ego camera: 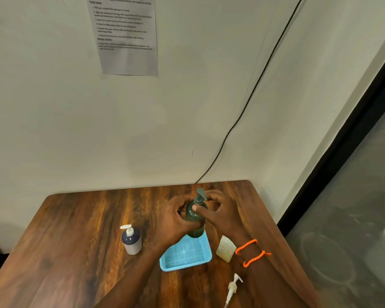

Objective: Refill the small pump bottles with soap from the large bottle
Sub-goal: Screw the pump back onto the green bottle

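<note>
Both hands grasp the dark green plastic pump bottle (pixel 195 221) (upright, above the light blue mesh tray (pixel 186 255)): left hand (pixel 178 215) round its body, right hand (pixel 217 211) at its neck.

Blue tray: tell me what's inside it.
The green pump bottle stands in the blue tray's far corner, gripped by both hands. The rest shows only its mesh floor. The bottle's base hides the corner beneath.

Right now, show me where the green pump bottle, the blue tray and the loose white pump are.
green pump bottle (pixel 195 227), head view, lower body below the hands.
blue tray (pixel 185 255), head view, mesh floor.
loose white pump (pixel 232 286), head view, its collar.
</note>
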